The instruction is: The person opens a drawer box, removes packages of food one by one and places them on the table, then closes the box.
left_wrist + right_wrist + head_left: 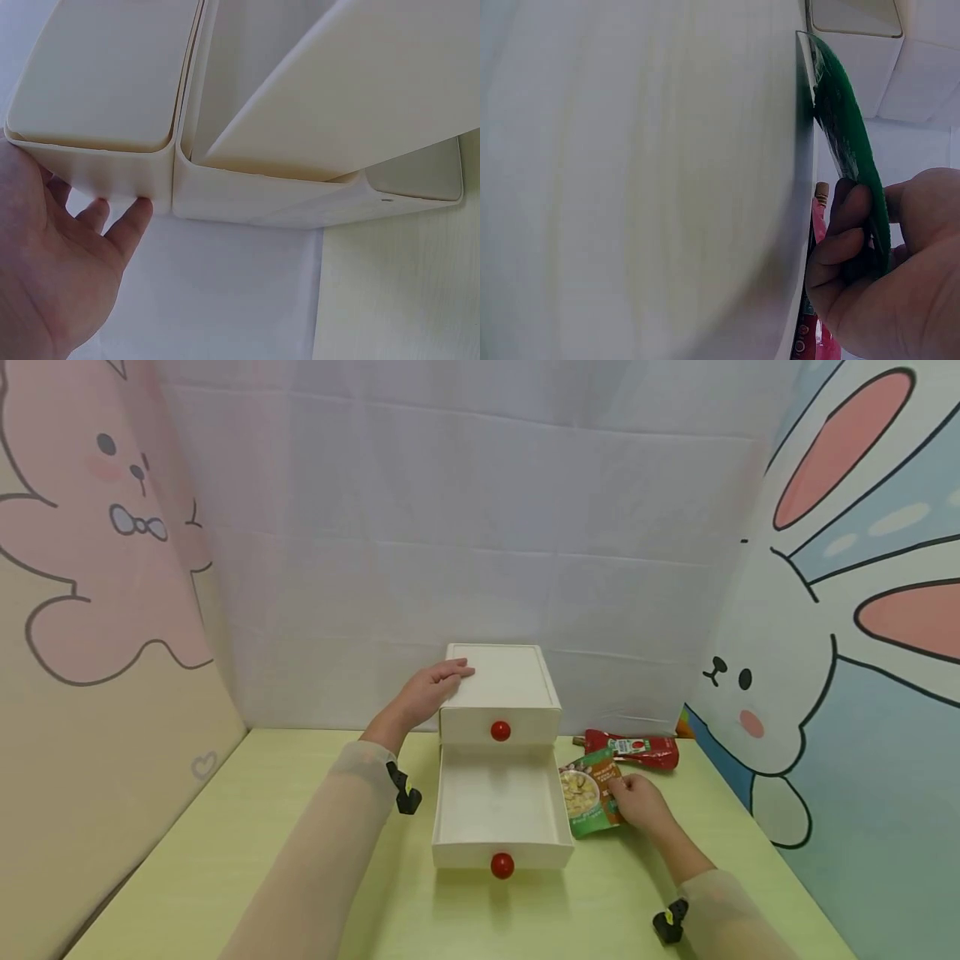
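A white drawer box (498, 677) stands on the table, its lower drawer (504, 802) pulled out and holding nothing visible. Both drawers have round red knobs; the upper one is closed. My left hand (431, 693) rests on the box's top left edge, fingers fairly straight; in the left wrist view its fingertips touch the side wall (105, 176). My right hand (643, 802) pinches the right edge of a green and brown food packet (588, 793), thumb on one face and fingers on the other. The packet (851, 120) is tilted just right of the open drawer.
Behind the packet, a red squeeze bottle (637, 749) lies on its side on the pale yellow-green table (300, 810). A white cloth wall (480, 527) rises at the back, and printed cartoon panels (885, 710) flank both sides.
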Motion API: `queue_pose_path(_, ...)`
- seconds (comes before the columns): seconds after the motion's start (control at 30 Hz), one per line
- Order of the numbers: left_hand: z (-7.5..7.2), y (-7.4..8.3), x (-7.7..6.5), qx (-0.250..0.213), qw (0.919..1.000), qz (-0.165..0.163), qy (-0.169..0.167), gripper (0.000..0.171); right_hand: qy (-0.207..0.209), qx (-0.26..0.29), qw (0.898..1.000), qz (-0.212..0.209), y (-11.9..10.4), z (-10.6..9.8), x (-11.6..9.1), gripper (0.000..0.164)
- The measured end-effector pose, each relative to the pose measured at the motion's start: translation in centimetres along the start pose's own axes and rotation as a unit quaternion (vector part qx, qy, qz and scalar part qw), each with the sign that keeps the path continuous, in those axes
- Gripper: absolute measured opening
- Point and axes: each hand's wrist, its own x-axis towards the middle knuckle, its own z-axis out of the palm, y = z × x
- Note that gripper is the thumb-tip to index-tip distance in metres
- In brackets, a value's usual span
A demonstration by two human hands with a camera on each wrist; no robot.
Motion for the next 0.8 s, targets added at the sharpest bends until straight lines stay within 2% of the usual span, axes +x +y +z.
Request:
queue_pose_path(0.4, 0.1, 0.0, 0.0, -0.003, 1.0, -0.003, 0.0, 0.047, -0.02, -0.055, 0.998, 0.021, 0.1, 0.5, 0.2, 0.067)
queue_pose_path(0.63, 0.1, 0.0, -0.1, -0.004, 1.0, 0.003, 0.002, 0.047, 0.002, -0.118, 0.993, 0.0, -0.6, 0.1, -0.7, 0.059)
queue_pose_path(0.8, 0.1, -0.1, 0.0, -0.002, 1.0, 0.002, 0.002, 0.047, 0.014, -0.135, 0.99, -0.027, -1.4, -0.2, -1.3, 0.053)
